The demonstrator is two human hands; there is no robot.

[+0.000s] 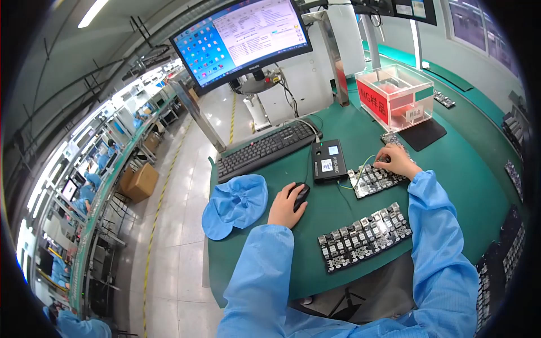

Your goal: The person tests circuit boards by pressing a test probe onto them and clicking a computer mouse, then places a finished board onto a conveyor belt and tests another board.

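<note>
Green covered the tabletop (307, 248), and on it the upper circuit board (369, 183) lay ahead of the body, just below and to the left of the right hand (394, 162), its long axis seeming to run crosswise (the hand hid part of the far end). That hand was clearly the nearer one, its thumb and fingertips pinched narrow, seemingly on the thin wire (361, 168) that looped over from the black box (329, 161); the very tip was out of sight. The left hand (286, 208), well apart from that board, curved around the mouse (301, 197). Between the forearms and closer to the body lay the lower circuit board (365, 238), longer from side to side and rising toward the right. A keyboard (267, 149) stood slantwise beyond the mouse, with a blue cap (236, 205) to the left and a clear box (420, 93) with a red label at the far right, below a lit screen (242, 42) to its left. Off to the left, a pale tiled floor (177, 270) separated the tabletop from a cardboard box (141, 183) and a long production line where people in blue (87, 194) worked.
</note>
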